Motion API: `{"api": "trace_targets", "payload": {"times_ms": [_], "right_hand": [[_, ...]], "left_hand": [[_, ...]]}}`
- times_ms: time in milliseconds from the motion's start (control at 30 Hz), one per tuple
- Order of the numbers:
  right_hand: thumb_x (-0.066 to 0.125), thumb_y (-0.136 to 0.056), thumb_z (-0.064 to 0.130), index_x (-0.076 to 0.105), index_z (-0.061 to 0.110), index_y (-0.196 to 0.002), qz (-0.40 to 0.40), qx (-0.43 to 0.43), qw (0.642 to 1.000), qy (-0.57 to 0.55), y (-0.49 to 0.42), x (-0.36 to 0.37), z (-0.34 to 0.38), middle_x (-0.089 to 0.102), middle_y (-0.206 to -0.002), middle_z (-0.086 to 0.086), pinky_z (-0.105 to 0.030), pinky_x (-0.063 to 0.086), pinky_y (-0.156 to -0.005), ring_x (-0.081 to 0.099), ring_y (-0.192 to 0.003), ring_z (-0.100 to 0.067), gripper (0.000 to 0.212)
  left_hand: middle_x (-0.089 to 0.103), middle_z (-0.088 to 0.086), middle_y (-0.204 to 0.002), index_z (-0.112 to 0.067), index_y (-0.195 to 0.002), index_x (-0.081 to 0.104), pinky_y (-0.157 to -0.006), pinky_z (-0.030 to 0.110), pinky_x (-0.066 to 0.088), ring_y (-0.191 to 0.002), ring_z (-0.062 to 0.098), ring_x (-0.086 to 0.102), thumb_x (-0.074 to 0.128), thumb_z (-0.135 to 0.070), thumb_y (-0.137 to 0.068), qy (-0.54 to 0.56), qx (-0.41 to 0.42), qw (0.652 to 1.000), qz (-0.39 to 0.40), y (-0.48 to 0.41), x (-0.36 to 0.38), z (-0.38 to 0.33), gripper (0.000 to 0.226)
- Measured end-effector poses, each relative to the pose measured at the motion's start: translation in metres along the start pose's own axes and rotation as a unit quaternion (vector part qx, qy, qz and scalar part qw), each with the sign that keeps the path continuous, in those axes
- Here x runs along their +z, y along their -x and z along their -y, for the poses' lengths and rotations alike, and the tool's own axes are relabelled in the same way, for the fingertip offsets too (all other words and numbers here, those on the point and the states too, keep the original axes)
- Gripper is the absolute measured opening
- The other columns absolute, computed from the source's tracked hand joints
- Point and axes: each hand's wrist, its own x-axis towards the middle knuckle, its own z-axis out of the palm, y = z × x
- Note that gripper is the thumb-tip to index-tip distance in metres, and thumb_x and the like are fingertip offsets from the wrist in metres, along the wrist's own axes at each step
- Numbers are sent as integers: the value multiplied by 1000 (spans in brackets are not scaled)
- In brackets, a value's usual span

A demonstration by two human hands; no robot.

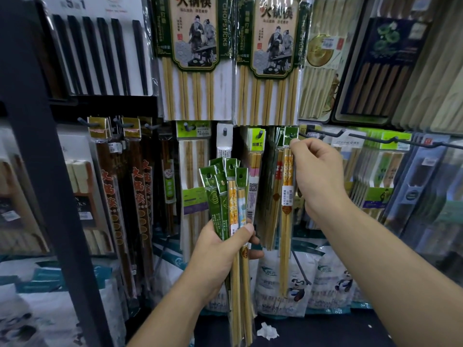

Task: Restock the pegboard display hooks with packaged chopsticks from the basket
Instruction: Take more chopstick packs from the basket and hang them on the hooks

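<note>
Right hand [317,171] was raised, thumb and curled fingers pinching the top of a single clear-sleeved pack of yellow-printed bamboo chopsticks [286,209] just under its green card header. The pack hung straight down from the pinch. The header's punched hole sat right above the fingertips, level with a black wire peg hook [330,133] just beside the knuckles. Could not tell whether the hole was on the wire.

Left hand [223,249] was lower and beside the right wrist, fingers and thumb wrapped round the middle of a fanned bundle of narrow green-headed chopstick packs [225,186]. The headers spread above the fist and the stick ends trailed below it.

Above both hands hung large packs of pale bamboo chopsticks with green illustrated cards [193,58]. Left of the bundle hung long dark-brown chopstick packs with red characters [140,196]. Below the left forearm lay a crumpled white scrap of paper [268,330].
</note>
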Motion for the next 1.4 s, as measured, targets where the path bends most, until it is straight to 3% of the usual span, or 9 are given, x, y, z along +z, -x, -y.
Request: {"api": "trace_targets", "payload": {"times_ms": [167, 300, 467, 633, 733, 967, 1067, 1167, 1400], "right_hand": [[59, -97, 21, 55, -4, -78, -4, 3, 1000, -3, -4, 1, -2, 42, -70, -8, -33, 46, -68, 39, -67, -21, 32], [59, -95, 20, 58, 6, -74, -6, 14, 1000, -5, -4, 0, 0, 42, -72, -9, -36, 45, -67, 40, -68, -24, 26], [59, -96, 20, 55, 17, -67, -7, 23, 1000, -3, -5, 0, -1, 39, -59, 1, -30, 47, -65, 40, -65, -22, 29], [57, -100, 25, 57, -5, -83, -5, 7, 999, 40, -13, 2, -12, 45, -68, -7, -26, 51, -73, 43, -65, -18, 35], [57, -102, 30, 57, 7, -70, -33, -8, 995, 91, -16, 3, -18, 41, -49, 11, -5, 44, -63, 40, -49, -5, 40], [65, -96, 41, 57, 21, -92, -84, 0, 992, 92, 1, -1, -13, 55, -75, 7, -18, 42, -57, 51, -53, 7, 23], [64, -96, 42, 66, 24, -84, 33, -4, 992, 119, 18, -3, -2, 65, -75, 5, -25, 46, -68, 60, -65, 1, 21], [66, -95, 40, 73, 29, -84, 176, 19, 973, 146, 35, -1, 2, 73, -82, 14, -21, 49, -68, 67, -74, 1, 18], [60, -101, 30, 71, 16, -83, 195, 17, 977, 83, 53, 3, -3, 67, -79, -7, -19, 51, -61, 62, -65, -4, 25]], "left_hand": [[67, 9, -83, -2, -108, 67, -68, 40, 63, -78, 22, 68, 72, -10, -93, 4, -4, 1000, -6, 1, -1, 1, 17], [67, 8, -82, -3, -108, 67, -68, 40, 63, -77, 21, 68, 76, -19, -83, 8, -7, 1000, -6, 1, 0, -2, 31], [66, 12, -84, -2, -108, 67, -68, 40, 63, -78, 23, 68, 71, -8, -94, 2, -11, 1000, -8, 3, 0, -3, 16], [66, 12, -85, -3, -109, 67, -66, 37, 62, -77, 21, 68, 70, -6, -94, -12, -6, 1000, -21, 5, 3, -6, 15], [67, 11, -84, -3, -108, 66, -65, 34, 62, -76, 20, 69, 70, -6, -94, -28, 1, 999, -17, 6, 4, -8, 15], [77, 5, -87, -22, -97, 75, -69, 37, 64, -83, 24, 76, 80, -27, -78, -45, 5, 999, 5, 8, 3, -12, 20], [80, 3, -96, -42, -91, 76, -85, 51, 63, -91, 28, 77, 87, -41, -77, -80, 8, 997, -5, 7, 1, -9, 18], [79, 3, -103, -44, -95, 75, -95, 60, 57, -97, 31, 75, 87, -50, -67, -93, 19, 995, -15, 6, 1, -8, 32], [79, 1, -105, -42, -102, 74, -93, 60, 58, -98, 26, 75, 85, -53, -70, -111, 32, 993, -14, 6, 3, -6, 36]]}}
